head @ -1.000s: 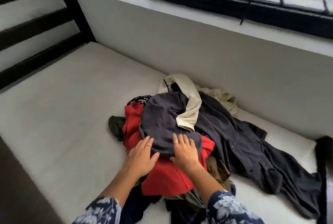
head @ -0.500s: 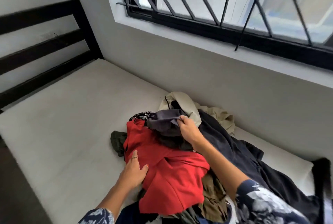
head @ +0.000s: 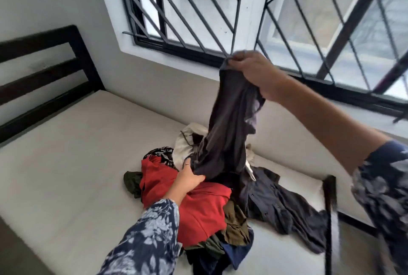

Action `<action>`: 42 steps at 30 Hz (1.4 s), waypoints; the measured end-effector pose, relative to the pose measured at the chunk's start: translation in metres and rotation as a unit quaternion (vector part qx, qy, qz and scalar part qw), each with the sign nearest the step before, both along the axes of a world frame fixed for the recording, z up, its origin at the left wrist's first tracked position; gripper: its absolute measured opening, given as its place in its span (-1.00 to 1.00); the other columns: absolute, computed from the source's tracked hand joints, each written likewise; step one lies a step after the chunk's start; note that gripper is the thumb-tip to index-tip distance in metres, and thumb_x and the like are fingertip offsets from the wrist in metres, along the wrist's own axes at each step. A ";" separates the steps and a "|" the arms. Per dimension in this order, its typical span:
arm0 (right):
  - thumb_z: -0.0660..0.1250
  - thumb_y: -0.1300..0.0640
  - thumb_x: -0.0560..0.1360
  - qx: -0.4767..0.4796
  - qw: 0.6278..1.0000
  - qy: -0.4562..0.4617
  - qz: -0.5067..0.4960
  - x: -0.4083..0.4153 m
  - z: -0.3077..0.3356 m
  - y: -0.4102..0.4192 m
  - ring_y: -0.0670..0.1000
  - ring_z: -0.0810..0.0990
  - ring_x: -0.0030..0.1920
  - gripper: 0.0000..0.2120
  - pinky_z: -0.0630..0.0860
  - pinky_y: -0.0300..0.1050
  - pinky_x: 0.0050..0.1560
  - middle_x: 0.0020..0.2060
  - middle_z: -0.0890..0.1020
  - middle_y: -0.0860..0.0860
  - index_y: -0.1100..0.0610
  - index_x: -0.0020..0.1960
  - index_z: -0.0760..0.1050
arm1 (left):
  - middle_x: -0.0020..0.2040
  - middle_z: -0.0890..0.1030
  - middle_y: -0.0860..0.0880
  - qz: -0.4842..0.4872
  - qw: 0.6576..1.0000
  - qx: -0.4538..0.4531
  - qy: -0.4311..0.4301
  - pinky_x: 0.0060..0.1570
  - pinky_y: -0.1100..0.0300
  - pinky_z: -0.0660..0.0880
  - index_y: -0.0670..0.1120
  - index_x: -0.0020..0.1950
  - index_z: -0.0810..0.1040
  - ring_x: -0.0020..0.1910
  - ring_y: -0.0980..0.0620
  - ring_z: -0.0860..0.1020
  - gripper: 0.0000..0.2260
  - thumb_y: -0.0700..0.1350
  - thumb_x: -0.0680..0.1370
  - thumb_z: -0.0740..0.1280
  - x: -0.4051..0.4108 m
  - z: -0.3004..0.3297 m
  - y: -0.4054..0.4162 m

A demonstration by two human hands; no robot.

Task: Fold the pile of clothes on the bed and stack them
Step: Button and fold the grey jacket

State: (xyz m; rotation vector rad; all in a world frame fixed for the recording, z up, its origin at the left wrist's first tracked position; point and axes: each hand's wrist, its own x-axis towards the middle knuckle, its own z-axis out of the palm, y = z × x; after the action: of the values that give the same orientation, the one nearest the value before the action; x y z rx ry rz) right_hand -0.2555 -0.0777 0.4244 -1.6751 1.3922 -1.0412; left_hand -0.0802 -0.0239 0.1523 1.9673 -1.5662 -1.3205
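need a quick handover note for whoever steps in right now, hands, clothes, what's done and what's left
Right hand: raised in front of the window, gripping the top of a dark grey garment that hangs down to the pile.
Left hand: low, holding the bottom of that same garment, above the red garment.
The pile of clothes lies unsorted on the mattress, a dark button-up shirt spread to its right.
Done: one garment picked out. No folded stack is visible.
Left: fold this one, then the rest, and stack them.

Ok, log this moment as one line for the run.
stage: first pick | right hand: grips grey garment, raised | left hand: holds its lower edge | pile: unfolded on bed
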 end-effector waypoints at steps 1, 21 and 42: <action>0.25 0.25 0.57 -0.006 1.000 0.001 -0.003 -0.001 0.018 0.007 -0.11 0.39 -0.42 -0.82 0.29 -0.24 -0.38 -0.40 0.43 0.02 0.14 -0.21 0.46 | 0.28 0.53 -0.11 -0.007 1.000 -0.010 0.016 0.27 0.13 0.40 -0.07 0.46 0.23 0.27 -0.11 0.50 -0.25 0.02 0.32 0.43 -0.004 0.004 -0.002; 0.25 0.09 0.52 -0.089 0.951 -0.014 -0.296 -0.126 0.191 0.168 -0.16 0.53 -0.50 -0.92 0.46 -0.34 -0.47 -0.50 0.56 -0.12 0.05 -0.12 0.50 | 0.08 0.62 -0.27 -0.184 0.946 -0.258 -0.064 0.00 0.04 0.43 -0.23 0.10 0.59 0.11 -0.23 0.56 -0.71 -0.02 0.56 0.31 -0.076 0.183 -0.033; 0.42 -0.41 0.22 0.079 0.989 0.122 0.013 -0.147 0.083 0.255 -0.31 0.41 0.29 -0.04 0.35 -0.32 0.25 0.33 0.37 -0.40 -0.06 0.49 0.22 | 0.00 0.65 -0.15 -0.408 0.689 -0.556 -0.225 0.00 0.22 0.40 -0.18 0.10 0.62 0.05 -0.09 0.57 -0.61 -0.06 0.32 0.50 -0.143 0.426 0.091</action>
State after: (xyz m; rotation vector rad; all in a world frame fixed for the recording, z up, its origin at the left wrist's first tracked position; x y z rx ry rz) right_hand -0.4021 0.1777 0.5071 -1.7399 1.5588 -0.7084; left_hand -0.2235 0.0668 0.5785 0.7633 -2.6753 0.2240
